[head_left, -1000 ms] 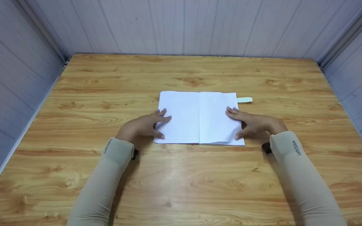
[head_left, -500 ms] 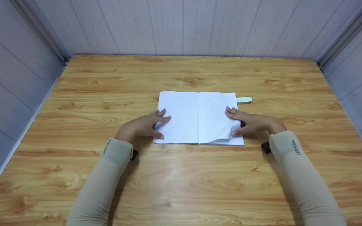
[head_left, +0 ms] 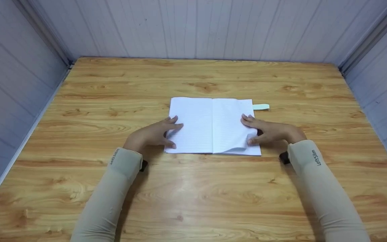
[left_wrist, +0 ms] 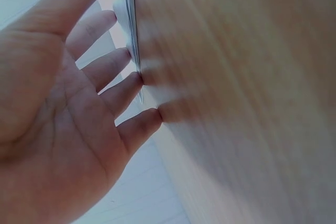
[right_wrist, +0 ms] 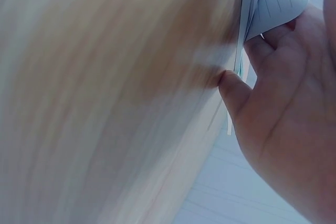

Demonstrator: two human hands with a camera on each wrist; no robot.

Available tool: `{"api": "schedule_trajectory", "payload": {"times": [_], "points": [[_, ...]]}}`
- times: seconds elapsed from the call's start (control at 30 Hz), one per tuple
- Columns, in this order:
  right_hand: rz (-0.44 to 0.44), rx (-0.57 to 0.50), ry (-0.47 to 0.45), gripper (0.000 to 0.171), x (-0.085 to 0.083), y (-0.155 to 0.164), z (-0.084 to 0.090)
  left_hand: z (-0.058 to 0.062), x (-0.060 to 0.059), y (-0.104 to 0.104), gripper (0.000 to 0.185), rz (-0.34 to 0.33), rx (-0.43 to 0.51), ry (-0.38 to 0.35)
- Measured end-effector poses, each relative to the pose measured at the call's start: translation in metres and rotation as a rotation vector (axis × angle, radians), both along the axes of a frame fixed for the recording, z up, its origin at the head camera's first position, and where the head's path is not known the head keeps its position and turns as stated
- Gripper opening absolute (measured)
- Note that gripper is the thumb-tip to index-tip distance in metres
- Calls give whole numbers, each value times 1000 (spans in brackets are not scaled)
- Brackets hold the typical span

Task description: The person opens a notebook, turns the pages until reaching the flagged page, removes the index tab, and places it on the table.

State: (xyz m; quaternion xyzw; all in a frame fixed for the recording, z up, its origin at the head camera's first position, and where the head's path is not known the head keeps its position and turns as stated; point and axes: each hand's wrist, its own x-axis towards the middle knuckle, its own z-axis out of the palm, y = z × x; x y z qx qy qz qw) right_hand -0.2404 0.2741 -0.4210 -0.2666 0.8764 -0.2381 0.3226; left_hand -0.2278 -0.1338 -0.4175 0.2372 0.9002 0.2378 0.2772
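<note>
An open notebook with white ruled pages lies flat on the wooden table in the head view. My left hand rests at its left edge, thumb and fingers spread over the left page. At the opposite edge, the spread fingers of my right hand touch the right page. My right thumb presses the near corner of that page, which curls up off the sheets below. The right wrist view shows the lined underside of this lifted page. In the left wrist view, fingertips of my left hand meet the notebook's edge and the tabletop.
A pale green strip sticks out from the notebook's right side. The wooden table extends around the notebook. White panel walls stand behind it and at both sides.
My right thumb has slid a little inward to the left, and the near corner of the right page has curled up more. My left hand stays in place.
</note>
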Motion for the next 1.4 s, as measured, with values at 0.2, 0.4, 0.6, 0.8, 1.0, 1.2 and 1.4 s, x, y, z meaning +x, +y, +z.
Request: {"api": "schedule_trajectory", "payload": {"times": [0.2, 0.4, 0.6, 0.8, 1.0, 1.2, 1.4], "points": [[1, 17, 6, 89, -1, 0, 1, 1, 0, 2, 76, 11, -17, 2], [1, 3, 13, 88, -1, 1, 1, 7, 0, 5, 74, 6, -35, 25], [0, -31, 4, 87, 0, 2, 0, 12, 0, 10, 69, -12, -34, 73], [-1, -30, 4, 87, 0, 1, 0, 15, 1, 19, 65, -39, -7, 194], [-16, 1, 0, 88, -1, 0, -1, 15, 3, 37, 57, -6, 80, 281], [-18, 9, -1, 88, -2, 0, 0, 14, 7, 63, 52, 25, 186, 305], [-3, -5, 5, 87, -2, 0, 0, 13, 14, 92, 47, -25, 276, 331]]}}
